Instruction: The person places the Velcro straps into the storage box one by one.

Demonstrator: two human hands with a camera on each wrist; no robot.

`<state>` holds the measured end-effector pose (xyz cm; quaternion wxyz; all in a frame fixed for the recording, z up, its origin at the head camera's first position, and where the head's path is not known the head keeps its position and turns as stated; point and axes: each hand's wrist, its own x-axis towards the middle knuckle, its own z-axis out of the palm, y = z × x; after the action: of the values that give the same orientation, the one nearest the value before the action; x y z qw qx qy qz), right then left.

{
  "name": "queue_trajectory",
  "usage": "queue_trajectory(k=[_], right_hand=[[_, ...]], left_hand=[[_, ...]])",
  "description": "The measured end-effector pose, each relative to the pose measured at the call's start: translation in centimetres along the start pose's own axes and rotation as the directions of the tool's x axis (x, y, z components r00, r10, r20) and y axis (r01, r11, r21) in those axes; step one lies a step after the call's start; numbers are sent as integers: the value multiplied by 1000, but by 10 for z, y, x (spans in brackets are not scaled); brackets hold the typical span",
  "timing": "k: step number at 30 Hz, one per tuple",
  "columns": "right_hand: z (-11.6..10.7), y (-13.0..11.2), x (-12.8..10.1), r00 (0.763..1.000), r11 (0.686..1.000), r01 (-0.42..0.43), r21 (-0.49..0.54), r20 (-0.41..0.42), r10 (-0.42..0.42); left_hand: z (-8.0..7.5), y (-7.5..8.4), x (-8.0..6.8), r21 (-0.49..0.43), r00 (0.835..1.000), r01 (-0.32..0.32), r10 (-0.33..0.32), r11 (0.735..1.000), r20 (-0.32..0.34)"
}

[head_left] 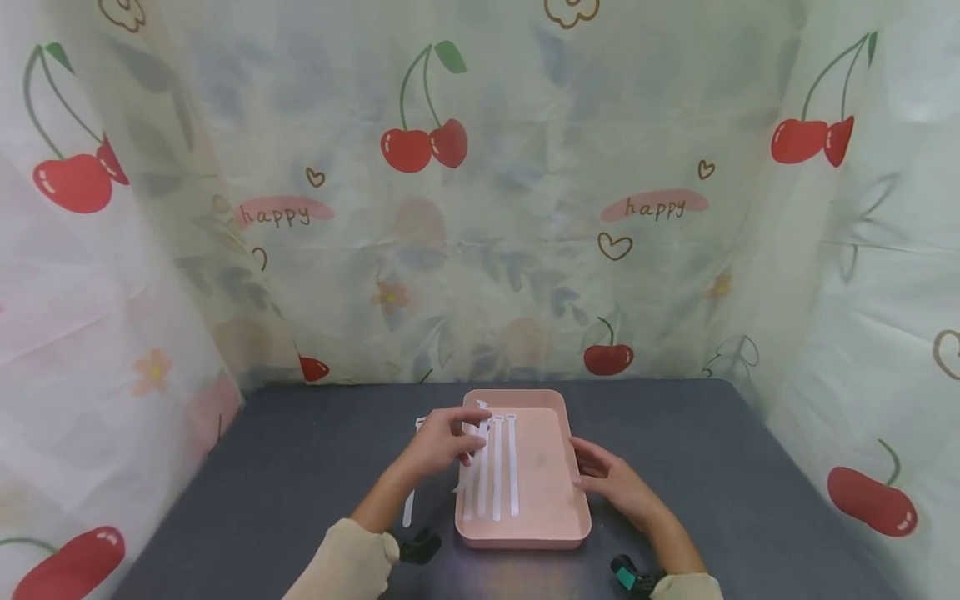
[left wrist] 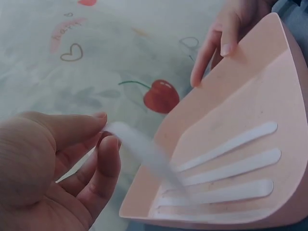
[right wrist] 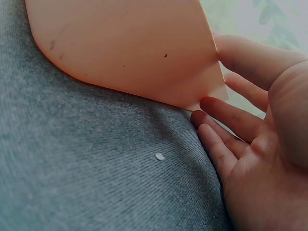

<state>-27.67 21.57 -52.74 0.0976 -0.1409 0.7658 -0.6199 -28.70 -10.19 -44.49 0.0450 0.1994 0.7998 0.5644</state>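
My left hand [head_left: 446, 437] is over the left side of a shallow pink tray [head_left: 551, 500]. Between thumb and forefinger it pinches one end of a white strap [left wrist: 142, 147], which hangs down blurred towards the tray in the left wrist view. Several similar flat straps [head_left: 513, 467] with slotted heads lie lengthwise in the tray's left half, side by side. My right hand [head_left: 618, 487] is at the tray's right side. Its fairly straight fingers [right wrist: 236, 118] touch the outer wall and rim.
Another white strap [head_left: 408, 507] lies on the dark grey tabletop [head_left: 315, 475], left of the tray. A tiny white scrap [right wrist: 160, 156] is on the cloth near my right hand. Behind the table hangs a cherry-patterned curtain [head_left: 495, 250], with more along both sides.
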Motion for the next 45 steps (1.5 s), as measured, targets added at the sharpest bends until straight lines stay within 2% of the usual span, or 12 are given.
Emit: queue_trajectory(k=[8,18,25,29,34,40,45], right_hand=[[0,-2,1,999,999,-35,-29,-7,35],[0,-2,-1,1000,999,-30,-13,2,30],[1,-2,0,1000,1000,-24,-1,2,24],[0,0,0,1000,1000,-16,-2,9,16],[-2,3,1,1000,1000,7,-1,21,-7],[-2,3,1,1000,1000,-5,-25,9,5],[-2,1,1,1000,1000,-7,-21,9,7]], left_hand=[[9,8,3,-31,1000,-15,15,999,-26],[32,-8,16,-89,1000,-7,5,996,-20],[43,-16,26,-12,999,-33,33,999,8],[51,-20,34,12,999,-20,19,1000,31],[65,-21,41,27,998,52,-53,998,40],[83,-18,43,55,983,158,-162,986,85],[92,-18,45,57,979,184,-189,981,80]])
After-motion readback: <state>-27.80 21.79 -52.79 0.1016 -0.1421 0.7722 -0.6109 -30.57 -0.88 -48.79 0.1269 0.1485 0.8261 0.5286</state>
